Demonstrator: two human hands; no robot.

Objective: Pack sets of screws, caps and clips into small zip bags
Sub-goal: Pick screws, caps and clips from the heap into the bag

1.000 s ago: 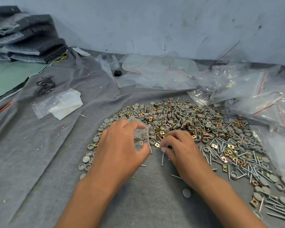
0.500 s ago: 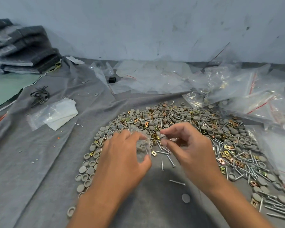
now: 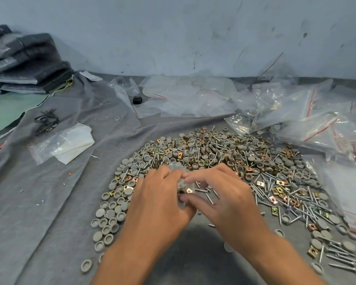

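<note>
2 bare hands meet over the near edge of a wide heap of hardware on a grey cloth (image 3: 56, 202). The left hand (image 3: 158, 200) curls its fingers and thumb round a small clear zip bag (image 3: 182, 187), holding it upright just above the heap; a brass clip and a dark part show through the plastic. The right hand (image 3: 224, 194) is at the bag's mouth, its forefinger at the top edge and its thumb lower on the bag's face, pinching the plastic between them. Whether that hand also carries a part I cannot tell.

Behind and to the right of the hands the heap spreads out: grey round caps (image 3: 109, 214) lie thickest on the left, many with the hollow side up, brass-coloured square clips (image 3: 275, 190) are scattered among them, and silver screws (image 3: 302, 208) lie in a tangle on the right. 1 loose cap (image 3: 86, 265) sits apart at the near left.

Beyond the heap, crumpled clear bags with red zip lines (image 3: 308, 118) are piled along the wall (image 3: 173, 33). On the left of the cloth lie a flat clear bag with a white sheet (image 3: 66, 145), a bunch of dark wire ties (image 3: 46, 121) and, further back, a stack of folded dark fabric (image 3: 25, 64). A small black object (image 3: 137, 99) rests near the far bags.
</note>
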